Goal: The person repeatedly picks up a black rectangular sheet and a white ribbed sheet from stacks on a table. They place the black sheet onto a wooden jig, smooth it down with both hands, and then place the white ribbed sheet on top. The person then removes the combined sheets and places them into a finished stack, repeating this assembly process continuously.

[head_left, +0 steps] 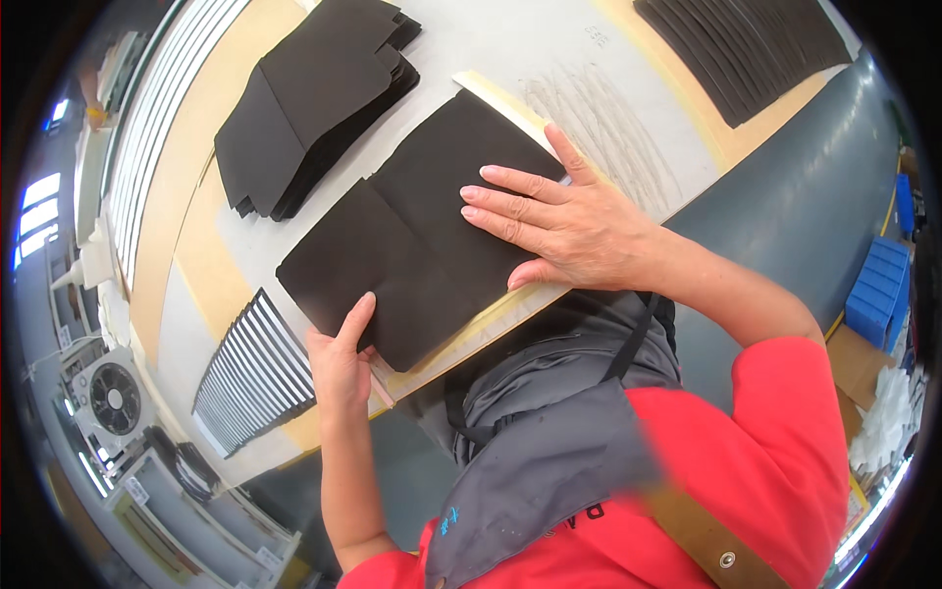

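Sheet (432, 206) beside the stack (314, 108) seems light, bendy and easily creased, best held by its edge, where my left hand (340, 365) pinches it while my right hand (584, 231) lies spread on top.

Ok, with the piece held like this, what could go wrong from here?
The black piece lies close to the near edge of the table, so a slip might push its corner over.
The left grip pinches one corner, so pulling there could bend it.
The right grip rests flat with fingers spread; if it pressed unevenly, the piece might skew.
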A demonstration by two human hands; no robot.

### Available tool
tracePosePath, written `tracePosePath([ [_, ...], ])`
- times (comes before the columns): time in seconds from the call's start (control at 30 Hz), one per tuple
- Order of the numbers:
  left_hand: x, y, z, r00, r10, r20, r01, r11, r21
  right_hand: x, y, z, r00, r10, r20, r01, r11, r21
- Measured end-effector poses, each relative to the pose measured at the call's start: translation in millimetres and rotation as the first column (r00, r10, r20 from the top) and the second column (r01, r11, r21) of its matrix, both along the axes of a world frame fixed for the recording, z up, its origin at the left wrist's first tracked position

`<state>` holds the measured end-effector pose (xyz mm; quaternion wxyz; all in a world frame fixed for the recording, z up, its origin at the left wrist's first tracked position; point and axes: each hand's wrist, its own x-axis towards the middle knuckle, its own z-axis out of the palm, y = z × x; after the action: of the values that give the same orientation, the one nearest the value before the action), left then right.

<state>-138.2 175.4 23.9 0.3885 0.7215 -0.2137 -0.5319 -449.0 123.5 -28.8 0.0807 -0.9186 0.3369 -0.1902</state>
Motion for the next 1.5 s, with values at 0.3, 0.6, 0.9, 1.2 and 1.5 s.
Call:
tracePosePath([
  [0.3, 7, -2, 0, 0.998, -0.052, -0.046, 0.054, 0.998, 0.037, 0, 0, 2, 1.0, -0.007, -0.009, 0.008, 0.999, 0.035],
  [0.6, 7, -5, 3, 0.995, -0.056, -0.085, 0.06, 0.997, 0.042, 1, 0, 6, 0.998, -0.001, -0.069, 0.004, 0.999, 0.047],
  [0.9, 6, -6, 4, 0.99, -0.072, -0.119, 0.077, 0.996, 0.035, 1, 0, 9, 0.986, -0.004, -0.164, 0.008, 1.0, 0.021],
  [1.2, 6, -7, 8, 0.992, -0.09, -0.091, 0.098, 0.991, 0.09, 4, 2, 20, 0.956, -0.005, -0.292, 0.003, 1.0, -0.006],
  [1.5, 8, -6, 4, 0.991, -0.083, -0.102, 0.092, 0.993, 0.077, 25, 22, 23, 0.966, 0.185, -0.18, -0.165, 0.979, 0.121],
])
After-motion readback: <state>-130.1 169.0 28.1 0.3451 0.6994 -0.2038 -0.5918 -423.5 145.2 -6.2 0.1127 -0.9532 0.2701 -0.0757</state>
